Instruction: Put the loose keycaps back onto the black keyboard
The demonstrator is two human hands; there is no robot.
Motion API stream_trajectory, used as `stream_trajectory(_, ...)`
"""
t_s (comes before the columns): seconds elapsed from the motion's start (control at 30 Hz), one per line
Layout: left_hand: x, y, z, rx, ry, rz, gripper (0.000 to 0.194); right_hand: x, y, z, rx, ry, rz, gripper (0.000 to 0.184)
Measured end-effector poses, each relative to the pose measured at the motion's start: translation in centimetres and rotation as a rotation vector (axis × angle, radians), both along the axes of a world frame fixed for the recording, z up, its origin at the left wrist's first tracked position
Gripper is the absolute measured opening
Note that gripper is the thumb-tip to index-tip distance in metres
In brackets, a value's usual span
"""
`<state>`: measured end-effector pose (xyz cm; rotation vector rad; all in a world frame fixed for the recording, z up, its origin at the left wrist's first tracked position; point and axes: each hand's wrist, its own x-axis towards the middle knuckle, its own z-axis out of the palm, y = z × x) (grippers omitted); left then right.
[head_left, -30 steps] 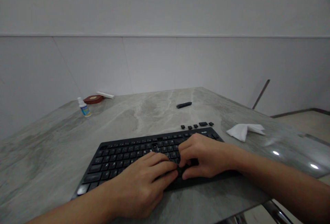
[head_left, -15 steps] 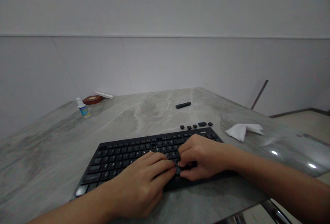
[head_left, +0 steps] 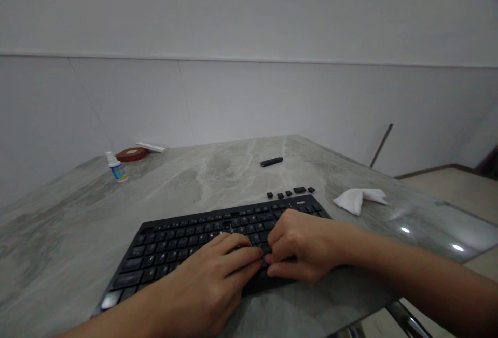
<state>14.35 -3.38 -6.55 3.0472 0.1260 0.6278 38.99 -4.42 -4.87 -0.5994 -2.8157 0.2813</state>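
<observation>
A black keyboard (head_left: 171,244) lies on the grey marbled table, set slightly at a slant. My left hand (head_left: 216,276) rests across its lower middle, fingers stretched out and its thumb hidden; I make out nothing held in it. Against the left fingertips, my right hand (head_left: 298,244) is curled, thumb and fingers drawn together low on the keys. Whatever its fingers grip is hidden. Several loose black keycaps (head_left: 299,190) sit in a row just behind the keyboard's back right edge. Dark gaps show among the upper keys.
A small black stick-like tool (head_left: 271,162) lies behind the keycaps. On the right is a crumpled white cloth or tissue (head_left: 360,200). A white spray bottle (head_left: 117,167), a reddish-brown box (head_left: 133,154) and a white bar (head_left: 151,147) stand at the far left.
The whole view has shifted a little, so things appear further left and lower. My right fingers have curled in more tightly; my left hand stays on the keyboard.
</observation>
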Motion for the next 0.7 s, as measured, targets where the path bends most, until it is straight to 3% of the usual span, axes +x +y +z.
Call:
stream_trajectory(0.43, 0.7, -1.0, 0.8, -0.054, 0.094, 0.064, 0.028, -2.1, -0.5, 2.3, 0.039, -0.32, -0.047, 0.024)
stream_trajectory(0.53, 0.6, -1.0, 0.6, -0.082, 0.102, 0.076, 0.034, -1.6, 0.2, 1.2, 0.01, -0.232, 0.008, 0.025)
stream_trajectory(0.63, 0.3, -0.9, 0.4, -0.092, 0.106, 0.102, 0.045, 0.1, 1.8, -0.4, -0.152, 0.024, 0.109, 0.027)
stream_trajectory(0.7, 0.1, -0.8, 0.0, -0.083, 0.125, 0.151, 0.049, 1.6, 3.0, -0.8, -0.223, 0.197, 0.072, 0.031)
